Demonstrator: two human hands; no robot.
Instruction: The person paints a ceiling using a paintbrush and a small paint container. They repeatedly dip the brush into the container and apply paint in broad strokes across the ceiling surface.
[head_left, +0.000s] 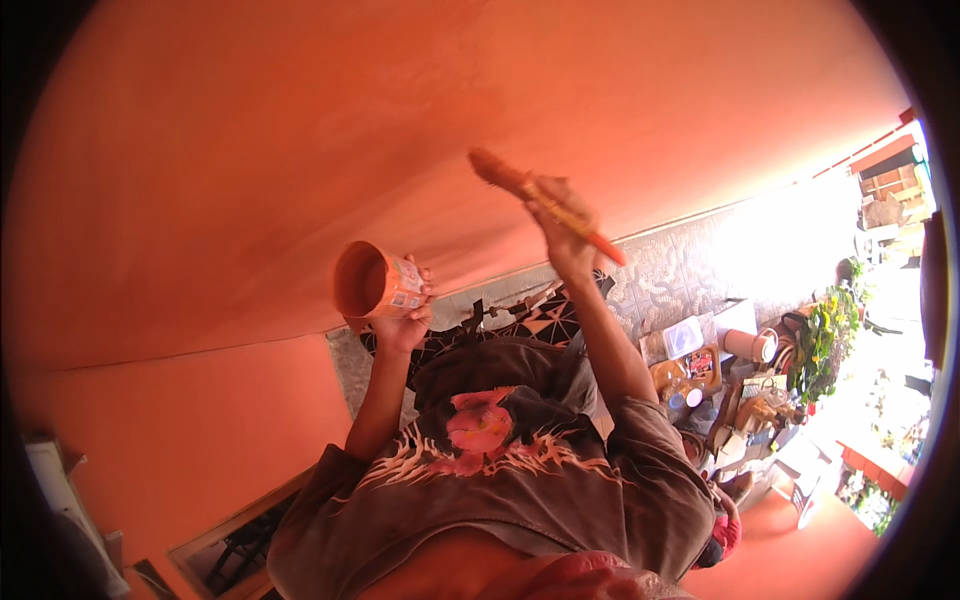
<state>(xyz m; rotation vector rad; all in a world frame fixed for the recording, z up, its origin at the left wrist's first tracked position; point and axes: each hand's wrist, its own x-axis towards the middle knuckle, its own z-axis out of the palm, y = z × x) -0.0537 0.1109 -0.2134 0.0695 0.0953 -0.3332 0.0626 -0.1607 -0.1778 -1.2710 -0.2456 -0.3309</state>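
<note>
In my left hand (408,325) is a round tub (407,285) with a printed label, tilted so its mouth faces left. Its inside is coated orange; how much paint it holds is too dark to tell. My right hand (562,225) is closed around the handle of a paintbrush (510,178), higher and to the right of the tub. The brush's dark orange bristles point up and left, close to the orange wall (300,130); whether they touch it I cannot tell. The handle's red end sticks out below my hand.
Patterned grey tiles (665,265) run along the wall's base. At right lie a pink cylindrical container (745,345), a clear plastic box (684,337) and mixed clutter. A leafy plant (830,330) stands beyond. A person in red (728,525) is at lower right. An opening (240,540) sits lower left.
</note>
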